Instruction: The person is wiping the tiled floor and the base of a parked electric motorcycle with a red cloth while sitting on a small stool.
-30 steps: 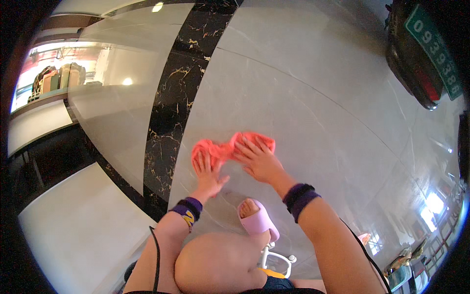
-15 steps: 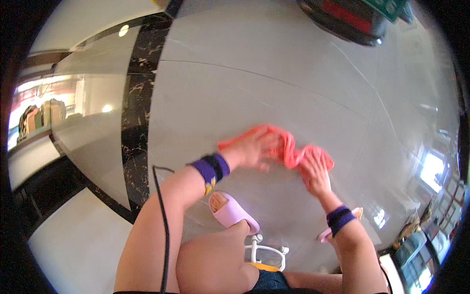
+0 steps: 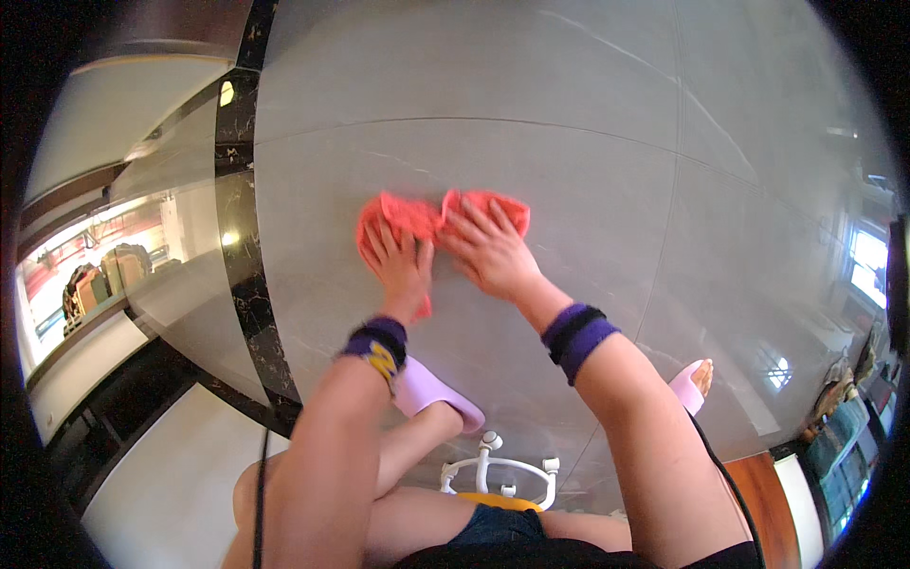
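Fingers spread and straight, left hand (image 3: 402, 275) and right hand (image 3: 495, 258) lie on top of the coral cloth (image 3: 412, 216), neither one curled round it! Left hand covers the cloth's left part, right hand the right, and the middle bunches up between them (a small end pokes out beside the left wrist, easy to miss). And where's that cloth? On the grey floor (image 3: 588, 190), ahead of the knees, just below a thin tile joint (image 3: 474, 119)!

Up to the wrists now: purple and black, left band (image 3: 373, 347) and right band (image 3: 580, 343). Lilac left slipper (image 3: 436, 394) sits near the left band, partly hidden by it; right slipper (image 3: 688, 387) is out beyond the right forearm. Down between the legs, a stool (image 3: 483, 465), white wheeled base, yellow seat edge! Over to the left runs a dark veined strip (image 3: 239, 199), well apart from the slippers, and a white panel (image 3: 180, 484) fills the lower left corner.
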Available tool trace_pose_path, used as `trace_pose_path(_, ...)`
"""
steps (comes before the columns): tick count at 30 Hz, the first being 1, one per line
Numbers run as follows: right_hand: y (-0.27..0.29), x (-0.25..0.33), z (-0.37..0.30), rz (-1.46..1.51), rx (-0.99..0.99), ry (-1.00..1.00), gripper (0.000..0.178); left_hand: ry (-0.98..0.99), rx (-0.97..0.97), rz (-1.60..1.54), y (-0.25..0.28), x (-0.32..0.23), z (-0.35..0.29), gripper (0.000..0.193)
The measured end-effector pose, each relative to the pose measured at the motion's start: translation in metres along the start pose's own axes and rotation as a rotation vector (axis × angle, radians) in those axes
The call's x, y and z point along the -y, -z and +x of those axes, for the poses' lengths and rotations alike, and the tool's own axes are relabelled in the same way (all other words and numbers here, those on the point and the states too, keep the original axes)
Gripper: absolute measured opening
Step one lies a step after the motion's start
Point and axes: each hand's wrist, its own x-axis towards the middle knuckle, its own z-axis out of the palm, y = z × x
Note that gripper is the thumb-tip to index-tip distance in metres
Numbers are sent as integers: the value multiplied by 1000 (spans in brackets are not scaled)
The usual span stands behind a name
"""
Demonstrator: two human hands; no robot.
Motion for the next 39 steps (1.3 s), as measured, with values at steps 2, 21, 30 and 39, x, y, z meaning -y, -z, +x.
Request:
trace_pose_path(2,7,8,-53,17,122,47,50,89,208,16,-16,-26,-74,75)
trace_pose_path(21,-21,16,-50,-11,71,414,44,331,220,91,-16,-66,-184,79)
trace_pose_path(30,68,-118,51,-532,-110,127,47,-7,-1,32,-26,-82,44,75)
trace_pose_path(39,120,-175,-196,-467,-263,-469,65,-675,341,76,-23,-262,37,76)
